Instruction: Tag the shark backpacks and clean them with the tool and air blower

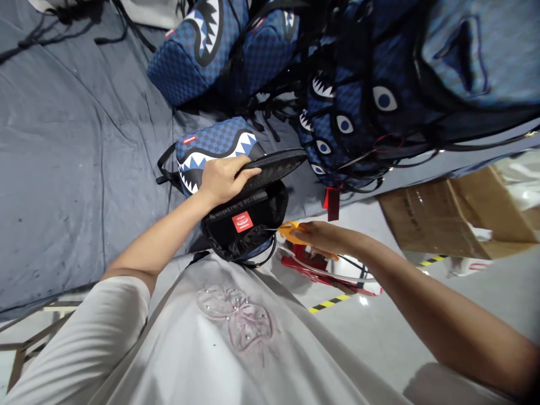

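A blue checkered backpack (211,140) with a shark-mouth print lies on the grey cloth near the table edge, unzipped. My left hand (225,179) pinches the edge of its opened black flap and holds it up. Inside the dark opening a red label (242,221) shows on the black lining. To the right of the opening, my right hand (318,236) is closed round an orange-handled tool (290,232), whose thin metal tip points into the bag. The far end of that tip is hard to make out.
More shark-print backpacks (189,56) lie at the top, and a large pile of them (350,107) fills the upper right. An open cardboard box (442,219) stands at the right. Below the table edge are a red item (312,264) and striped floor tape (329,304).
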`<move>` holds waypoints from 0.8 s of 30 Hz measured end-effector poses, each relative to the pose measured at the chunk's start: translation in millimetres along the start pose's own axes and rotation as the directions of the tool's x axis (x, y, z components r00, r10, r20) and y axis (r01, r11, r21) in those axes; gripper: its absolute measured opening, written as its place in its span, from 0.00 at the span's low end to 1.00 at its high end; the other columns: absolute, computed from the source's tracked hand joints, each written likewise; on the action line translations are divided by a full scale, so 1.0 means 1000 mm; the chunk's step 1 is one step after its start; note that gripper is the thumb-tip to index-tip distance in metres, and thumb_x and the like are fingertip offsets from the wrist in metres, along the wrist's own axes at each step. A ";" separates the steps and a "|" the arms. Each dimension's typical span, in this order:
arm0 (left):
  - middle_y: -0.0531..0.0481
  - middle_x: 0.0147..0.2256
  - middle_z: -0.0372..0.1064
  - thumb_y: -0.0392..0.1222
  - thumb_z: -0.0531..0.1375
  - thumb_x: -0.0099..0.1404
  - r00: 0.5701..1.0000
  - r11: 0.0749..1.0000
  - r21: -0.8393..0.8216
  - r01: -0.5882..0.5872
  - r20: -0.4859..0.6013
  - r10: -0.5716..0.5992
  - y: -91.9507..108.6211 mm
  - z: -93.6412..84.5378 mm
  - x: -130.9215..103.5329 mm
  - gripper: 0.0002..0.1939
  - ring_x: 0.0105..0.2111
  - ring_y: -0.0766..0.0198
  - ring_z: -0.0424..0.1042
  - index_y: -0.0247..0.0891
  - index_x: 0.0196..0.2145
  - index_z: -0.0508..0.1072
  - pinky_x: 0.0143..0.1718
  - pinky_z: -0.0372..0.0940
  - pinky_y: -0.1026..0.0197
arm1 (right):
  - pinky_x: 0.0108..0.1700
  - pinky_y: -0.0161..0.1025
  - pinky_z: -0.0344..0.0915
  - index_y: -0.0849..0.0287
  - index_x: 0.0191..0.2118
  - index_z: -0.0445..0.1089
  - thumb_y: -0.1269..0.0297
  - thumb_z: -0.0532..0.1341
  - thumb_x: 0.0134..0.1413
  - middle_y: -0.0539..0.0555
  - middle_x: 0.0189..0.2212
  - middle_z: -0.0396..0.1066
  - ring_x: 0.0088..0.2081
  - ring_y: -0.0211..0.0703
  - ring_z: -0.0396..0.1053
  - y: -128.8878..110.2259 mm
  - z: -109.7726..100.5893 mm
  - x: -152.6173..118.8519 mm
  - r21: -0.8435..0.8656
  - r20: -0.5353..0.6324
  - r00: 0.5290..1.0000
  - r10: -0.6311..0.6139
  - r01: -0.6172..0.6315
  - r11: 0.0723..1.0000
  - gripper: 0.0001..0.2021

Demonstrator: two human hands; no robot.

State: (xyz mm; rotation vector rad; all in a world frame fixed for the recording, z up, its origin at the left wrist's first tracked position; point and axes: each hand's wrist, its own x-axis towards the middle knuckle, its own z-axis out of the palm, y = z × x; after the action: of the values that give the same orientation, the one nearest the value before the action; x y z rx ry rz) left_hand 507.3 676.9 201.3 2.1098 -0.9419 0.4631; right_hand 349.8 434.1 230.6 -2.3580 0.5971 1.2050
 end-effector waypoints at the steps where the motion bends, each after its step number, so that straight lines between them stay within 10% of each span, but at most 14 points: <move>1: 0.50 0.24 0.72 0.61 0.49 0.71 1.000 1.000 -0.003 -0.010 0.002 0.010 0.001 0.001 0.000 0.26 0.25 0.63 0.72 0.39 0.32 0.75 0.26 0.53 0.61 | 0.18 0.34 0.51 0.58 0.36 0.68 0.53 0.55 0.64 0.47 0.12 0.59 0.11 0.37 0.56 0.002 0.004 -0.003 0.034 -0.013 1.000 -0.002 0.002 0.999 0.14; 8: 0.50 0.25 0.74 0.58 0.54 0.70 1.000 0.998 -0.061 -0.016 -0.012 0.015 -0.001 0.006 -0.002 0.21 0.25 0.63 0.72 0.39 0.32 0.77 0.27 0.54 0.61 | 0.17 0.32 0.51 0.59 0.36 0.66 0.49 0.55 0.63 0.47 0.14 0.62 0.14 0.37 0.60 0.015 0.069 -0.022 0.441 -0.108 0.994 0.024 0.026 0.897 0.16; 11: 0.50 0.25 0.73 0.55 0.58 0.68 0.999 0.997 -0.073 0.028 -0.025 -0.030 -0.011 0.002 -0.004 0.17 0.25 0.63 0.70 0.40 0.32 0.77 0.27 0.54 0.61 | 0.21 0.35 0.62 0.57 0.43 0.63 0.44 0.55 0.60 0.48 0.19 0.69 0.18 0.42 0.68 0.042 0.113 -0.022 0.732 -0.167 0.986 -0.019 0.137 0.667 0.20; 14: 0.52 0.24 0.71 0.53 0.60 0.65 0.996 0.993 -0.074 0.087 -0.012 -0.088 -0.017 -0.002 -0.011 0.14 0.24 0.64 0.68 0.40 0.32 0.77 0.27 0.55 0.63 | 0.32 0.40 0.70 0.57 0.44 0.64 0.42 0.60 0.52 0.52 0.28 0.74 0.31 0.47 0.75 0.083 0.154 -0.012 0.876 -0.372 0.895 0.244 0.252 0.412 0.23; 18: 0.52 0.25 0.69 0.51 0.60 0.63 0.982 0.981 0.039 0.190 -0.006 -0.190 -0.010 -0.005 -0.025 0.14 0.25 0.66 0.66 0.37 0.35 0.77 0.29 0.56 0.64 | 0.36 0.40 0.69 0.59 0.36 0.68 0.48 0.67 0.41 0.52 0.29 0.74 0.35 0.47 0.73 0.137 0.191 0.025 0.930 -0.365 0.773 0.519 0.273 0.248 0.22; 24: 0.56 0.23 0.58 0.46 0.59 0.60 0.947 0.914 0.250 0.318 -0.132 -0.293 0.003 -0.005 -0.016 0.13 0.25 0.71 0.58 0.30 0.31 0.73 0.29 0.51 0.67 | 0.29 0.36 0.67 0.59 0.34 0.66 0.57 0.64 0.50 0.48 0.24 0.70 0.28 0.40 0.71 0.170 0.224 0.125 0.979 -0.169 0.846 0.506 0.202 -0.012 0.11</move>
State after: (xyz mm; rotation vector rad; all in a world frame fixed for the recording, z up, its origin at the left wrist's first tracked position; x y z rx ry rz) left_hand 494.9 686.8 196.6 2.4061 -0.5006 0.5442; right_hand 177.7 394.8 -21.8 -1.1288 1.3677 -0.1282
